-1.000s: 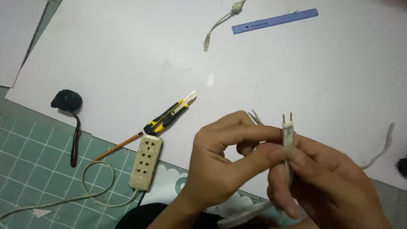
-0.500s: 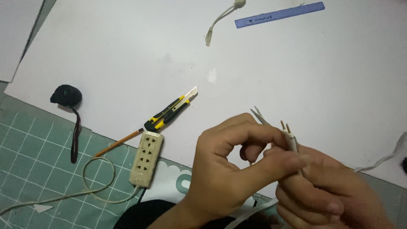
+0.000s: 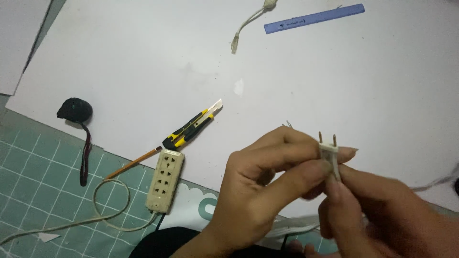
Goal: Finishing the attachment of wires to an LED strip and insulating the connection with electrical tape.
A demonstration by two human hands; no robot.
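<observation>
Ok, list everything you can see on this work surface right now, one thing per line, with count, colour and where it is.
two-pin plug: one, white with metal pins pointing up, pinched between both hands
power strip: one, cream, near edge of the white sheet, its cord looping left over the mat
utility knife: one, yellow and black, blade out, above the power strip
pencil: one, orange, left of the power strip
ruler: one, blue, top right
cable piece: one, pale, top centre
black cord: one, bundled head with dark tail, left
white sheet: one large, covering most of the surface
cutting mat: one, green gridded, lower left
left hand: gripping the plug
right hand: gripping the plug from below
</observation>
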